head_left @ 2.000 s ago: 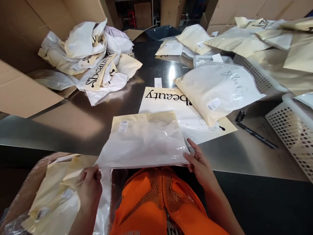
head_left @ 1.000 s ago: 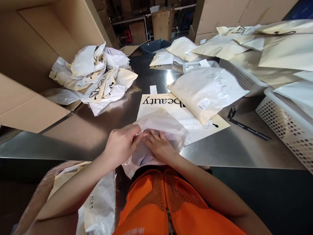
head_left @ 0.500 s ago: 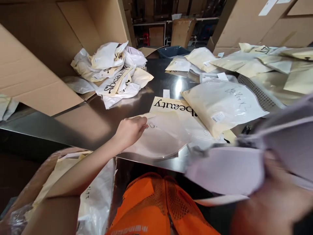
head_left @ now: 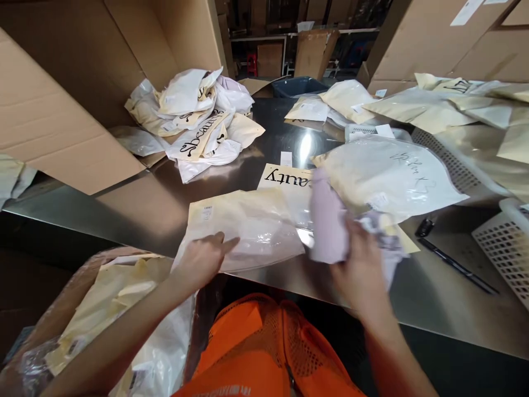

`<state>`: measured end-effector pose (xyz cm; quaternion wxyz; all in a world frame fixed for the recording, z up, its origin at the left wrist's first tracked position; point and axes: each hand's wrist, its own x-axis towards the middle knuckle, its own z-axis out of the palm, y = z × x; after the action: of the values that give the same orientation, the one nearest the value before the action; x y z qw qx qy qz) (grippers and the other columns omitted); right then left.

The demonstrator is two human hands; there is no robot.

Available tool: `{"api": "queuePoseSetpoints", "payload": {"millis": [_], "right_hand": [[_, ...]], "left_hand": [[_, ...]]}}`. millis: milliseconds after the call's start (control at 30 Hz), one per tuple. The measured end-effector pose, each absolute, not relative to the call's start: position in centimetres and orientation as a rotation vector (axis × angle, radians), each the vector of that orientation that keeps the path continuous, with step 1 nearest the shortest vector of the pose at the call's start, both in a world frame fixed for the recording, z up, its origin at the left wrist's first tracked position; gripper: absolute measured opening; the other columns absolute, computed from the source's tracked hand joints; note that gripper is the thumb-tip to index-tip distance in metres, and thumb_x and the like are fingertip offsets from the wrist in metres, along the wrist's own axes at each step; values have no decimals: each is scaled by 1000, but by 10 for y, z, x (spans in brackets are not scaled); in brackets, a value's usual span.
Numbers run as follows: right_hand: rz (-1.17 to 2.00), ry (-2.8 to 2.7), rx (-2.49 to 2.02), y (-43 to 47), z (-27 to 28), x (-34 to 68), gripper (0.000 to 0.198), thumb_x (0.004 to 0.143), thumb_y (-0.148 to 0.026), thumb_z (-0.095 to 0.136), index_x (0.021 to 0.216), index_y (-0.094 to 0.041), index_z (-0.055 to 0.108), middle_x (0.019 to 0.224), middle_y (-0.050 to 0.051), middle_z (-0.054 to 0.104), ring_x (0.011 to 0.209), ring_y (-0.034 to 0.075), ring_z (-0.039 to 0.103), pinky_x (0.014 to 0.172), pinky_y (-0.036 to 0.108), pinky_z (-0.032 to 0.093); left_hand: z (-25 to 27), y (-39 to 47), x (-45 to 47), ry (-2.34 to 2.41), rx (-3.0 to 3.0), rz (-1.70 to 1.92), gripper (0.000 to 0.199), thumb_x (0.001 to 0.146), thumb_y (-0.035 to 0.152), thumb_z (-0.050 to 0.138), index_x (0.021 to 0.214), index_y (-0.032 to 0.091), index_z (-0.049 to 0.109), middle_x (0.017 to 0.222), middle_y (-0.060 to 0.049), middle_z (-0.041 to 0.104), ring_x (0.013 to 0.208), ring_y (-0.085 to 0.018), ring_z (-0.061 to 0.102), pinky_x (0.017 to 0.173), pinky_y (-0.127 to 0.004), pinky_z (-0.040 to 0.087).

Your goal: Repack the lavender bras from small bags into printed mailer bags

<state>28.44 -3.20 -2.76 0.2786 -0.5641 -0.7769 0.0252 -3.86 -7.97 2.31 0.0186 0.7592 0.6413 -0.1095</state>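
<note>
My left hand [head_left: 202, 258] rests on a frosted zip bag [head_left: 252, 231] at the table's front edge, fingers partly stretched out over its surface. The bag lies flat, and a small barcode label shows at its upper left corner. My right hand [head_left: 360, 262] is closed around a lilac bra [head_left: 329, 220], which is folded over and slightly blurred; part of it hangs out right of the hand. Behind the bra, a bag with black "beauty" lettering [head_left: 285, 184] is partly covered. A full bag with handwriting [head_left: 392, 171] lies to the right of that one.
Filled bags [head_left: 202, 127] are heaped by an open carton [head_left: 70, 110] at left. More bags [head_left: 425, 107] lie over baskets at right. A black marker [head_left: 458, 266] lies near a white basket [head_left: 506, 248]. Below left stands a box of bags [head_left: 103, 309].
My right hand has brought the bra in from the right to the bags at the middle. My left hand has let go of the bag's upper edge and moved down; the bag has shifted left.
</note>
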Motion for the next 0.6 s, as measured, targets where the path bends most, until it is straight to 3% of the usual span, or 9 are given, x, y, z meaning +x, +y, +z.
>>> {"api": "queuePoseSetpoints", "payload": {"millis": [67,133,233,367,467,533,600], "right_hand": [[104,-2296,-1535,-33,-42,264,72,84,-41,65,146,-13,41,148,20,42,139,43,31,111,64,28],[157,-2480,-1540,-38,-53,248,63,85,-39,65,140,-13,49,147,18,44,141,42,29,112,63,26],[258,-2513,-1487,-46,-56,237,42,90,-30,60,130,-15,59,138,13,56,135,36,41,107,53,37],[286,-2238,-1348,-47,-40,249,24,96,-26,50,111,-19,68,108,8,69,101,25,62,89,39,49],[48,-2009,-1380,-33,-30,267,24,96,-27,49,106,-18,69,100,8,68,93,25,61,84,39,48],[-64,-1938,-1481,-17,-27,279,26,95,-24,48,107,-16,69,103,10,68,97,27,60,86,41,47],[-56,-1935,-1631,3,-25,289,30,95,-21,44,114,-13,66,112,13,66,104,28,59,90,42,46]], "left_hand": [[-8,-92,-53,1958,2310,-280,49,88,24,56,137,31,56,131,-14,59,122,-34,56,93,-43,51],[-37,-101,-83,1939,2187,-173,61,84,46,64,141,27,52,154,-15,37,143,-41,31,108,-52,40],[-66,-106,-144,2110,1970,-76,61,87,57,55,139,26,53,159,-14,28,146,-43,20,110,-65,31],[-61,-99,-188,2392,1899,49,52,83,63,55,111,21,66,151,-16,41,142,-50,26,101,-80,28],[-40,-83,-157,2291,2222,579,34,88,51,54,96,20,66,132,-16,60,136,-39,43,107,-64,37],[-27,-65,-112,2053,2323,974,23,93,39,51,92,21,65,112,-11,70,120,-27,60,101,-44,48],[-17,-39,-61,1887,2288,1129,20,94,35,50,92,21,65,102,-6,72,107,-22,66,96,-36,50]]}}
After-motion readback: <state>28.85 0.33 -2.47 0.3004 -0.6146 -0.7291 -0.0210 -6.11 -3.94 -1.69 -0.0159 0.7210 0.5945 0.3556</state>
